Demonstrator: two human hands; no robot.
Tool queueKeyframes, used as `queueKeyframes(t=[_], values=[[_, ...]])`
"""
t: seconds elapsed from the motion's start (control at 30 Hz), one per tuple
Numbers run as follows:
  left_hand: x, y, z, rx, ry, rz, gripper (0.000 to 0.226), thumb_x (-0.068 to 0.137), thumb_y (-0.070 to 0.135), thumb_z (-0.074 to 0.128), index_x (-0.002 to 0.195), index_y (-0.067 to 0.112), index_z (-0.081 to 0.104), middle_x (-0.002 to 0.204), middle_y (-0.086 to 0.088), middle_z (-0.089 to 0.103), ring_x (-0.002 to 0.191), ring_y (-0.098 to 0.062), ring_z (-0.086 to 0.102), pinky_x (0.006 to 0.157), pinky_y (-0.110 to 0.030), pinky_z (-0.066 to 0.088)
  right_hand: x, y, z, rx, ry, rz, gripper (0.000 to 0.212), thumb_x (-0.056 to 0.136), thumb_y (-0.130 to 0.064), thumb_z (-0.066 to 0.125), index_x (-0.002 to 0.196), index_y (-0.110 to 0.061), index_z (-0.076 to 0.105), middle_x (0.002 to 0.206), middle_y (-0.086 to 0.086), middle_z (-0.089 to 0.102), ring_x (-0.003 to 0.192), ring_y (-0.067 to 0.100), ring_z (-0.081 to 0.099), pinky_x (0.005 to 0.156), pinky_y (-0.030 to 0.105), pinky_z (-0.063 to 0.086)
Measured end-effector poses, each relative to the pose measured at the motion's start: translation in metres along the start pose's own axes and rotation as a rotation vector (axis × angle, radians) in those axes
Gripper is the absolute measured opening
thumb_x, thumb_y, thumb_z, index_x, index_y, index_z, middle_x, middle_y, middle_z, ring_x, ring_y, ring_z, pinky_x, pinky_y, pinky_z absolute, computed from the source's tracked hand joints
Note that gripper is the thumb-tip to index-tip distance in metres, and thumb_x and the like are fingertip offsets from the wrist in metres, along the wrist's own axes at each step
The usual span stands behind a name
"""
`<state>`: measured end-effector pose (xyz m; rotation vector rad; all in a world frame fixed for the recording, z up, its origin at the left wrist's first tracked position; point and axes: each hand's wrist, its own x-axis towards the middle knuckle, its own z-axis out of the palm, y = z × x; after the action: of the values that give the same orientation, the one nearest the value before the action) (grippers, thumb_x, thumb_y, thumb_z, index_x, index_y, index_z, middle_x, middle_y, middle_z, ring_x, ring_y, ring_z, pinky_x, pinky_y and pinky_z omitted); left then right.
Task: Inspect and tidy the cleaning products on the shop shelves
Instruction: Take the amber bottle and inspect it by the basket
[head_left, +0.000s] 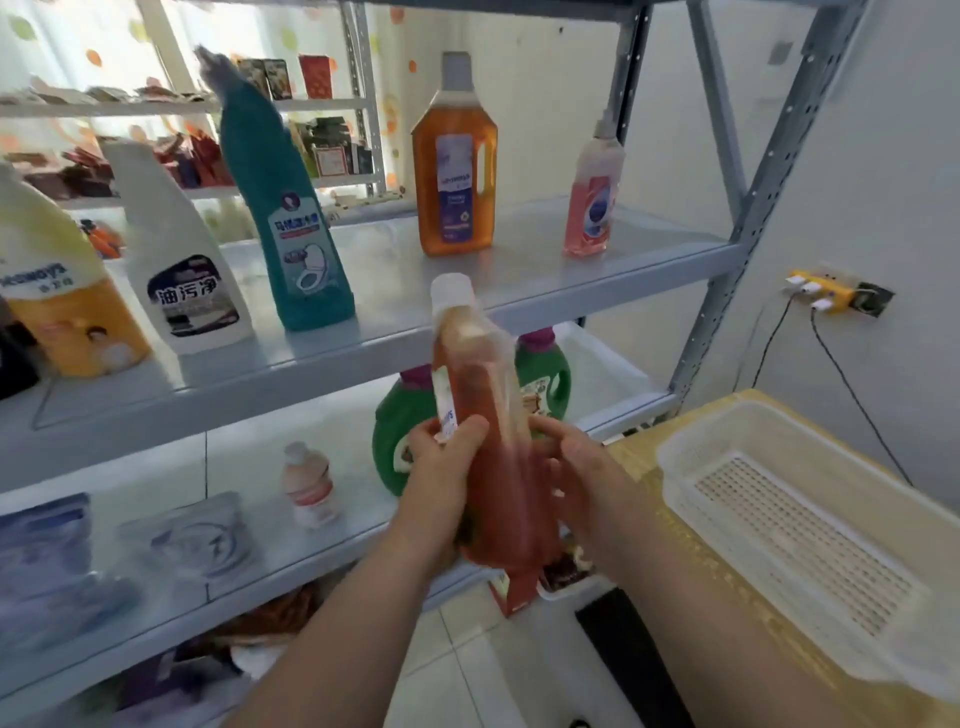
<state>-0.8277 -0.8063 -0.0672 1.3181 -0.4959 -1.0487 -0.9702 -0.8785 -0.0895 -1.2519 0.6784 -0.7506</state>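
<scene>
I hold an amber-red liquid bottle (493, 426) with a white cap, tilted slightly, in front of the shelves. My left hand (441, 467) grips its left side over the label; my right hand (582, 478) wraps its right side. On the upper grey shelf (519, 296) stand a matching orange bottle (455, 161), a pink bottle (595, 192), a teal toilet cleaner (291, 208), a white degreaser bottle (182, 254) and a yellow-white bottle (57, 280).
Two green detergent jugs (400, 431) and a small white bottle (309, 483) stand on the lower shelf, with bluish packs (47, 561) at left. A white perforated basket (800, 535) lies on a yellow surface at right. A yellow socket adapter (821, 296) hangs on the wall.
</scene>
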Motion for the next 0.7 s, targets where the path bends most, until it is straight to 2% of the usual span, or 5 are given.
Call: queueKeyframes(t=[0.17,0.27,0.4,0.57,0.7], values=[[-0.041,-0.047,-0.002,-0.387,-0.182,-0.476,0.073,0.078,0.060,0.070,0.126,0.005,0.067,0.122,-0.027,0.067,0.111,-0.046,0.063,0.088,-0.054,0.054,-0.031,0.029,0.012,0.199,-0.032,0.390,0.050,0.096,-0.060,0.051,0.113,-0.015,0.066,0.093,0.006,0.078,0.083,0.018,0.077,0.074,0.031,0.061],[-0.050,-0.063,-0.013,-0.230,-0.254,-0.446,0.045,0.090,0.055,0.064,0.108,0.016,0.079,0.112,-0.022,0.073,0.103,-0.040,0.071,0.095,-0.052,0.052,-0.045,0.051,0.012,0.239,0.002,0.433,0.062,0.093,-0.059,0.060,0.134,-0.012,0.062,0.124,0.018,0.071,0.114,0.033,0.069,0.105,0.049,0.051],[-0.060,-0.069,-0.042,-0.015,-0.337,-0.569,0.070,0.091,0.081,0.032,0.125,0.032,0.067,0.124,-0.014,0.071,0.112,-0.044,0.067,0.066,-0.052,0.061,-0.042,0.062,-0.008,0.177,0.130,0.329,0.074,0.076,-0.034,0.087,0.135,-0.006,0.052,0.121,0.020,0.070,0.102,0.034,0.073,0.085,0.047,0.061],[-0.067,-0.106,-0.032,0.215,-0.078,-0.207,0.066,0.072,0.076,0.068,0.122,0.033,0.061,0.114,0.004,0.075,0.101,-0.022,0.073,0.086,-0.051,0.060,-0.043,0.064,-0.038,0.075,0.123,0.183,0.085,0.063,-0.015,0.095,0.130,-0.035,0.048,0.125,0.004,0.067,0.108,0.028,0.072,0.089,0.056,0.060],[-0.058,-0.129,-0.004,0.209,0.232,-0.101,0.021,0.090,0.059,0.065,0.098,0.040,0.069,0.100,0.009,0.074,0.096,-0.015,0.070,0.085,-0.041,0.058,-0.049,0.058,-0.049,-0.072,-0.077,0.097,0.070,0.071,-0.012,0.091,0.122,-0.042,0.053,0.116,-0.007,0.070,0.109,0.018,0.071,0.090,0.046,0.061]])
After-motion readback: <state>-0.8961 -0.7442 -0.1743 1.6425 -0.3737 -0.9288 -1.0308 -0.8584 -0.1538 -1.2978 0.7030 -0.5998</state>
